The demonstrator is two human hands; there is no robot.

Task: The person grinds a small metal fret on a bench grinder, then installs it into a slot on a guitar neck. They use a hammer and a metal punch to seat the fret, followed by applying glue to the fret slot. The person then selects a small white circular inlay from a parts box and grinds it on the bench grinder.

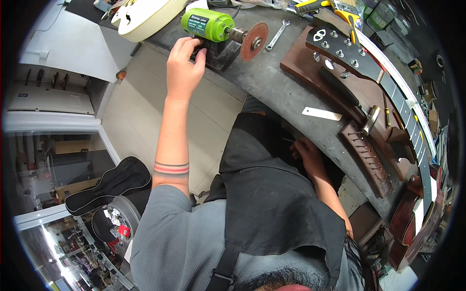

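Note:
A green bench motor (208, 25) with a reddish-brown abrasive disc (254, 42) on its shaft stands on a dark base at the bench's far left edge. My left hand (186, 67) reaches up to that base, its fingers curled in against the side just under the motor. What they grip there is hidden. Low by my lap, under the bench edge, is my right hand (306, 151), its fingers bent in shadow. A thin pale sliver shows beside those fingers, too small to name.
On the grey bench (272, 82) lie a combination wrench (278, 35), a short steel ruler (321, 114), a hammer (371, 120) and a wooden block with several pegs (365, 157). A guitar headstock (337, 48) rests to the right. A cream guitar body (145, 19) sits far left.

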